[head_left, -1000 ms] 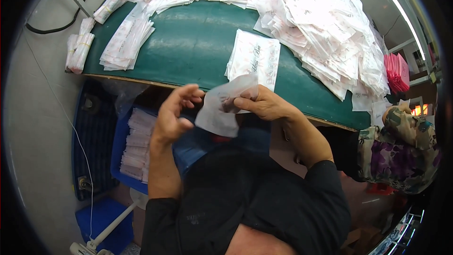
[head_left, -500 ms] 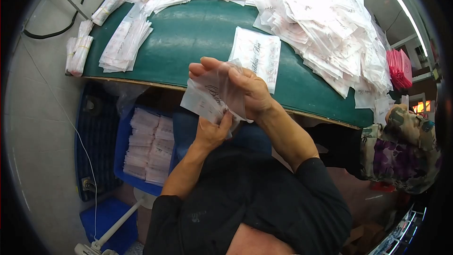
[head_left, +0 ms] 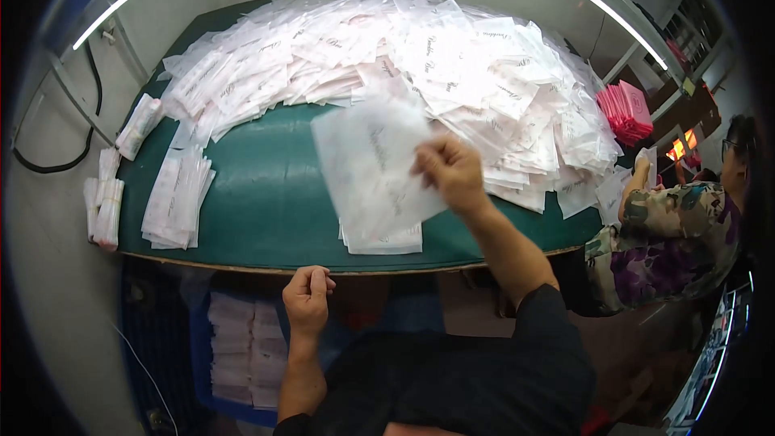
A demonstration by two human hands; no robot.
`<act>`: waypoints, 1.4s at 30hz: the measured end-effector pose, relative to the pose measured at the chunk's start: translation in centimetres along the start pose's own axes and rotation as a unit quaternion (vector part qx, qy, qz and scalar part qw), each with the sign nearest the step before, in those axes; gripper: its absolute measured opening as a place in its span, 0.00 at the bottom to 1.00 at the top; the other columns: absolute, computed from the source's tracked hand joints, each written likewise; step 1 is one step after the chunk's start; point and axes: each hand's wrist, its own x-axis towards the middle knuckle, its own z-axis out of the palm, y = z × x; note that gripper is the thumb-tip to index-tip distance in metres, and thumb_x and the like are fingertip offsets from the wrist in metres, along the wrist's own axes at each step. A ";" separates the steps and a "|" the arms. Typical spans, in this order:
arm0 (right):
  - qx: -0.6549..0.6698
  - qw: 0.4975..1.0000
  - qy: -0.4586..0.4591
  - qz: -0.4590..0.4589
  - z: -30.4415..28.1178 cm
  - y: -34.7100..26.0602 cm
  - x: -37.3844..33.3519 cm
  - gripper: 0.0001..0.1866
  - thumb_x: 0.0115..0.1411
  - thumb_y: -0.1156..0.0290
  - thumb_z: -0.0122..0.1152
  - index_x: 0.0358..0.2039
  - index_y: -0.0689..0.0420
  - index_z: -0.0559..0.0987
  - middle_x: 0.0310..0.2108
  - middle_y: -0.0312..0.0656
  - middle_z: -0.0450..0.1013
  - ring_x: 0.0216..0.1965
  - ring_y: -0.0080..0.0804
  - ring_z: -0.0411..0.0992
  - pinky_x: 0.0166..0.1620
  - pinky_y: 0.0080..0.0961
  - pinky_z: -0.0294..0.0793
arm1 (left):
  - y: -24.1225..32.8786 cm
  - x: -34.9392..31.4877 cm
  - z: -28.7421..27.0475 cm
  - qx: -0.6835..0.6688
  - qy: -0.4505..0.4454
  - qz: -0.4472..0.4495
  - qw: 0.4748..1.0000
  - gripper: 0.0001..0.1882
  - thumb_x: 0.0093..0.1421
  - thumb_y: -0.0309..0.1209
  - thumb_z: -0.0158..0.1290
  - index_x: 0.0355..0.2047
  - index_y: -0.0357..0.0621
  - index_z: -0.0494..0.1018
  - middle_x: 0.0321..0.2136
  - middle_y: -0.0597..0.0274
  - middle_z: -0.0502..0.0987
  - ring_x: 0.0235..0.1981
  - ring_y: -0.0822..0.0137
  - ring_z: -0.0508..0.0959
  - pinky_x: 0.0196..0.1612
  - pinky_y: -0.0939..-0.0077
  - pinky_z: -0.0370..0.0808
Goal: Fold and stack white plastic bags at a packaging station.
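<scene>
My right hand (head_left: 454, 173) is raised over the table and pinches a translucent plastic bag (head_left: 367, 165) by its right edge. The bag hangs tilted, blurred by motion, with dark script on it. Beneath it, a small flat stack of similar bags (head_left: 395, 242) lies near the table's front edge, partly hidden. My left hand (head_left: 305, 300) is closed just in front of that edge, thumb against the curled fingers, and nothing shows in it.
Loose bags form a large heap (head_left: 323, 56) across the green table (head_left: 266, 194). A neat stack (head_left: 173, 202) and banded rolls (head_left: 105, 202) lie at left. Below stands a blue crate of bags (head_left: 242, 347). Pink packets (head_left: 624, 113) and another person (head_left: 662, 250) are at right.
My hands have parted from the bag they both held low. My right hand has carried it up over the stack, and my left has dropped back. The view has tilted upward.
</scene>
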 end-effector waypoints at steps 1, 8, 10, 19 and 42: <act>-0.039 0.997 0.073 0.008 -1.4 -1.6 3.2 0.08 0.70 0.70 0.63 0.41 0.63 0.82 0.28 0.40 0.81 0.21 0.18 0.70 0.25 0.16 0.71 | -0.2 -0.2 0.0 0.049 0.021 0.018 0.998 0.10 0.73 0.30 0.53 0.37 0.36 0.78 0.25 0.66 0.78 0.26 0.79 0.75 0.31 0.83 0.72; -0.579 0.751 0.218 -0.230 -13.1 2.2 22.0 0.27 0.65 0.63 0.67 0.60 0.64 0.76 0.59 0.55 0.75 0.61 0.53 0.73 0.63 0.38 0.72 | -0.7 8.9 6.4 0.312 0.004 0.224 0.923 0.14 0.58 0.27 0.66 0.44 0.38 0.79 0.40 0.54 0.79 0.40 0.56 0.77 0.45 0.63 0.75; -0.493 0.790 0.137 -0.339 -8.4 5.4 17.7 0.27 0.63 0.68 0.68 0.61 0.61 0.75 0.61 0.54 0.74 0.61 0.53 0.73 0.63 0.38 0.73 | -2.3 9.8 7.1 0.361 0.015 0.222 0.906 0.16 0.55 0.28 0.67 0.44 0.39 0.79 0.42 0.51 0.78 0.44 0.52 0.77 0.49 0.59 0.74; -0.396 0.854 -0.272 -0.200 -3.0 13.6 -1.5 0.22 0.59 0.69 0.71 0.53 0.59 0.80 0.61 0.48 0.73 0.63 0.51 0.69 0.64 0.43 0.70 | -5.4 10.2 9.3 0.448 -0.009 0.150 0.881 0.19 0.52 0.34 0.71 0.41 0.44 0.78 0.40 0.58 0.77 0.44 0.54 0.76 0.46 0.59 0.70; -0.352 0.843 -0.266 -0.308 9.3 5.6 -9.5 0.10 0.58 0.72 0.72 0.39 0.55 0.81 0.31 0.38 0.76 0.36 0.40 0.76 0.41 0.36 0.74 | -1.8 -2.4 -3.1 0.171 0.020 0.190 0.967 0.08 0.66 0.30 0.63 0.36 0.38 0.78 0.25 0.58 0.76 0.25 0.62 0.75 0.29 0.70 0.71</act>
